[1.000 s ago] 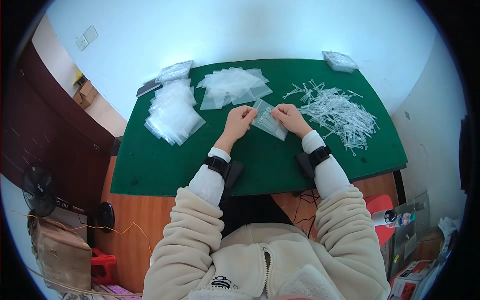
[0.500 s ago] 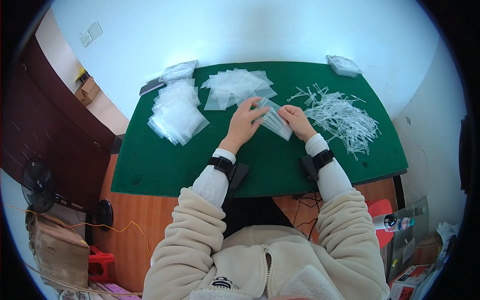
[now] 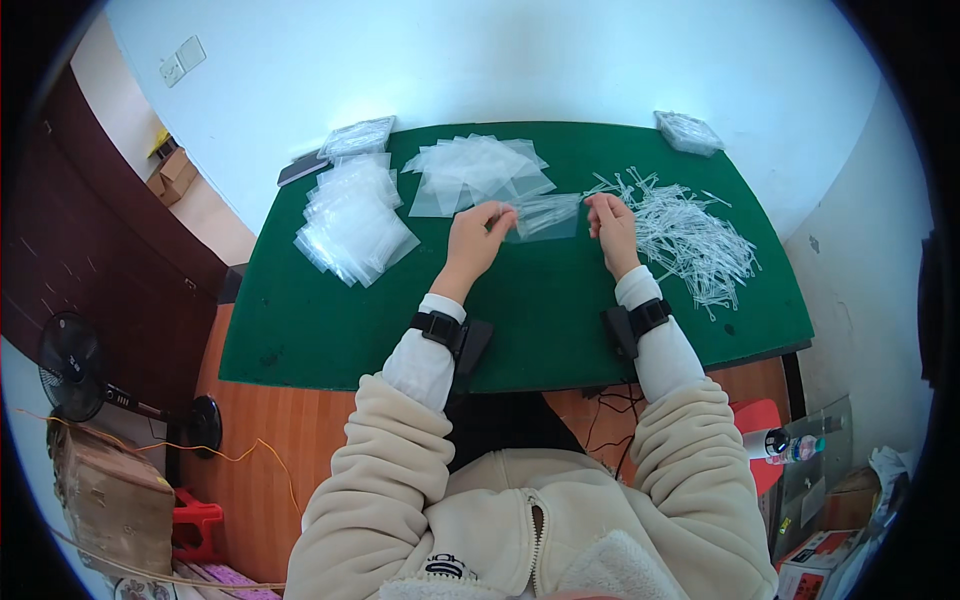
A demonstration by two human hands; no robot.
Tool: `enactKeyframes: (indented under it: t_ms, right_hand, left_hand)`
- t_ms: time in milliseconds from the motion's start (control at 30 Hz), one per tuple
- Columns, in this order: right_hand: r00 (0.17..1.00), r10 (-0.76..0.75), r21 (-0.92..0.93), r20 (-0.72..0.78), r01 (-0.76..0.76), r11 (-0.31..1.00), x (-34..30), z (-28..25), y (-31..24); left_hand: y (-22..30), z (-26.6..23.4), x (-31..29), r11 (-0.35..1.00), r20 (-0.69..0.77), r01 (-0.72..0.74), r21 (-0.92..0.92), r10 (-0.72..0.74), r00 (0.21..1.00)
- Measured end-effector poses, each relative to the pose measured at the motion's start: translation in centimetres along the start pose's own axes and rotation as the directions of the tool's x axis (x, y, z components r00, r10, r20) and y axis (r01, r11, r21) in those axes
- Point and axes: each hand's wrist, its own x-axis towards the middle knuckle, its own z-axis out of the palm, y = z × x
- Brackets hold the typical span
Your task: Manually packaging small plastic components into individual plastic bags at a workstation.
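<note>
A clear plastic bag (image 3: 552,220) with several thin clear sticks inside is stretched level between my hands above the green table. My left hand (image 3: 473,243) pinches its left end between thumb and fingers. At the upper right corner of the bag, my right hand (image 3: 612,228) has its fingertips closed. Just right of that hand lies a large loose pile of thin clear plastic sticks (image 3: 695,245) with small looped ends. Flat clear bags (image 3: 440,195) are spread beyond my left hand, and an overlapping stack of clear bags (image 3: 350,225) lies to its left.
Wrapped clear packs stand at the table's back left (image 3: 360,137) and back right (image 3: 690,133). A dark flat object (image 3: 302,170) lies at the left edge of the green table (image 3: 400,340). A white wall rises behind; a black fan (image 3: 75,365) stands at left.
The bag has turned from slanting to nearly level and is drawn out straight. My right hand has shifted up and slightly right, while my left fingers have closed on the bag's left end.
</note>
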Motion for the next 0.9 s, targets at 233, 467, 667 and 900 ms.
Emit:
enactKeyframes:
  t_ms: [233,467,667,900]
  right_hand:
    - [0.969,-0.108,-0.16,0.222,0.146,0.976,-0.8,1.3,0.3]
    - [0.965,-0.262,-0.245,0.019,0.259,0.934,0.5,0.3,2.1]
    - [0.759,-0.642,-0.948,0.104,0.27,0.167,1.5,-3.0,0.7]
    - [0.978,-0.206,-1.0,-0.025,-0.021,0.02,1.3,-4.5,0.8]
  left_hand:
    - [-0.3,0.8,-0.1,0.927,0.089,0.215,-0.307,-0.197,0.976]
    - [-0.3,0.7,-0.3,0.884,0.177,0.272,-0.38,-0.22,0.959]
    - [-0.9,-1.6,-2.1,0.808,0.2,0.434,-0.398,-0.385,0.901]
    - [-1.7,-10.2,-4.5,0.836,-0.003,0.521,-0.174,-0.529,0.849]
